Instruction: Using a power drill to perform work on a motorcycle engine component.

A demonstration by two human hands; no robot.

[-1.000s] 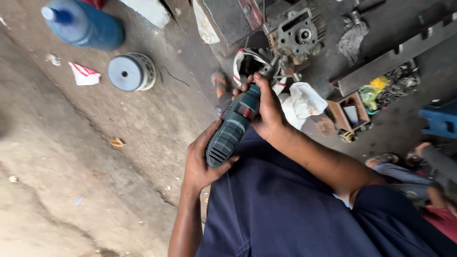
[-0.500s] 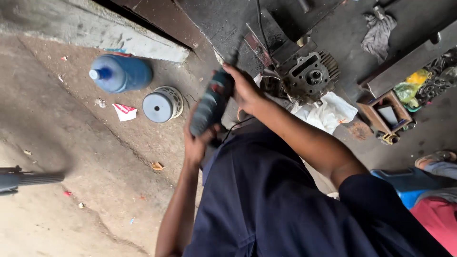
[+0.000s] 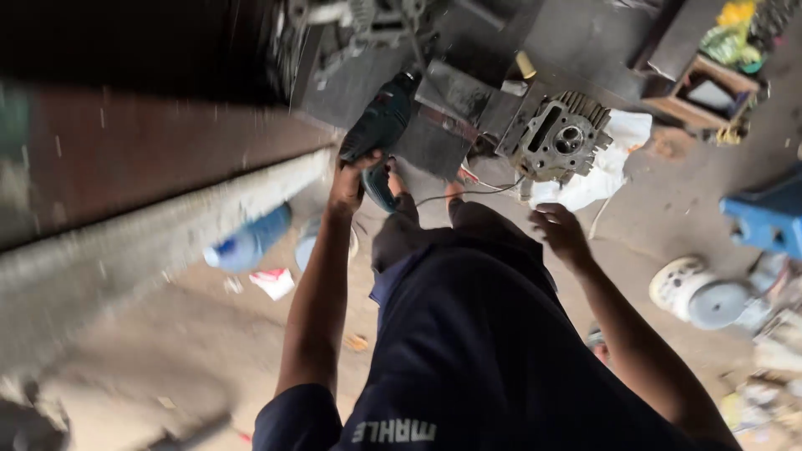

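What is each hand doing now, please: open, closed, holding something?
Left hand: closed on the green power drill.
Right hand: open, holding nothing.

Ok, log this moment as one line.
left hand: grips green power drill | right hand: open, empty | engine cylinder head: on floor ahead

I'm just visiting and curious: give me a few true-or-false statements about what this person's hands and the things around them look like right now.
1. The left hand grips a dark green power drill. True.
2. The right hand also holds the drill. False: it is off the drill, open and empty.
3. A metal engine part lies on white cloth. True.
4. A blue bottle stands upright. False: it lies on its side.
5. A blue stool stands on the right. True.
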